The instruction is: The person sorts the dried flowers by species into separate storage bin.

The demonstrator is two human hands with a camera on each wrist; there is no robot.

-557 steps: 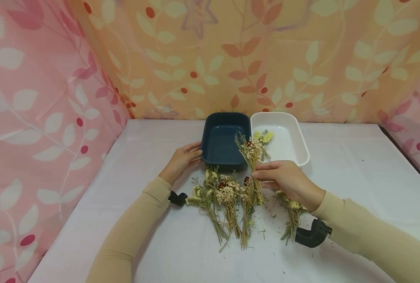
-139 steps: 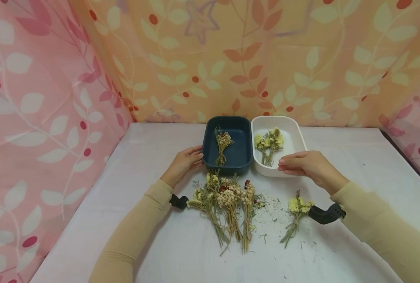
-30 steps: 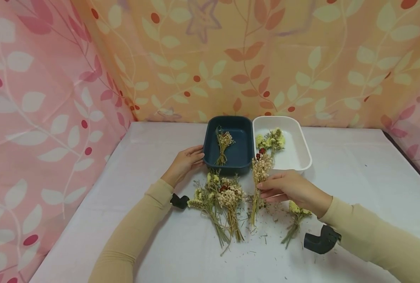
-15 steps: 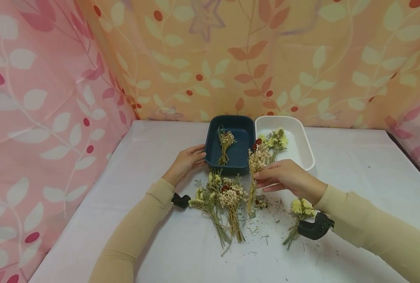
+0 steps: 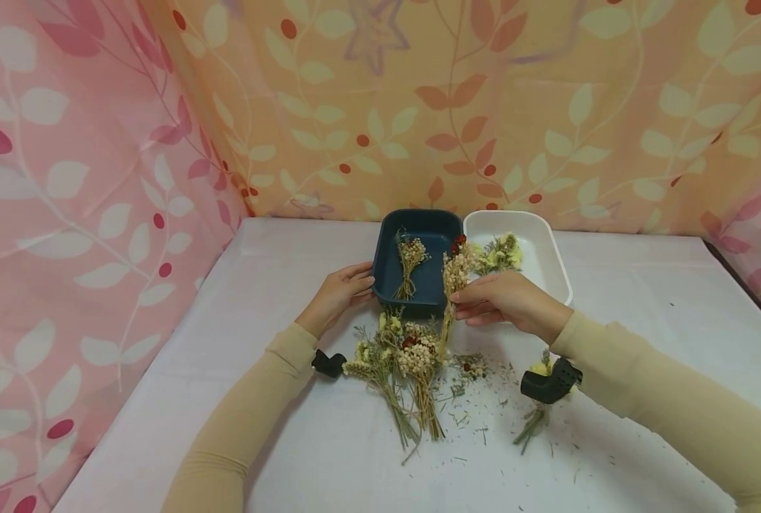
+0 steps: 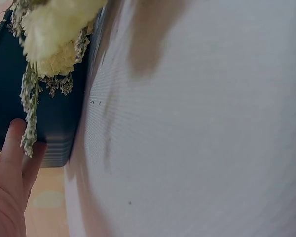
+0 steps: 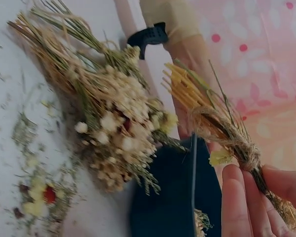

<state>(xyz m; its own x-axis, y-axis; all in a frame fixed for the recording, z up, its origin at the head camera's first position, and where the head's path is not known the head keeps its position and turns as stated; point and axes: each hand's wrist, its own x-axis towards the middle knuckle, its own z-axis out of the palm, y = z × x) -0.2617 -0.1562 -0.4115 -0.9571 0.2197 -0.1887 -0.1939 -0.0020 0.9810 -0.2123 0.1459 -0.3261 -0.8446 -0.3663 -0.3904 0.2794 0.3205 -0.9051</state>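
Observation:
My right hand [image 5: 499, 299] pinches a dried flower bunch [image 5: 453, 278] with cream and red heads, lifted over the near edge of the dark blue tray [image 5: 419, 285]; its twine-bound stems [image 7: 227, 133] show in the right wrist view. One cream bunch [image 5: 408, 260] lies in the blue tray. Yellow bunches [image 5: 499, 253] lie in the white tray [image 5: 550, 260]. My left hand [image 5: 340, 293] rests with straight fingers [image 6: 12, 163] against the blue tray's left wall [image 6: 54, 128].
Several more bunches [image 5: 396, 363] lie on the white table [image 5: 643, 299] in front of the trays, and a yellow bunch [image 5: 537, 410] lies under my right wrist. Flower crumbs [image 5: 477, 388] litter the cloth. Patterned curtains [image 5: 98, 178] close in the back and sides.
My right hand has picked a cream-and-red bunch from the pile and carried it up and left toward the blue tray. The left hand has stayed at the tray's side.

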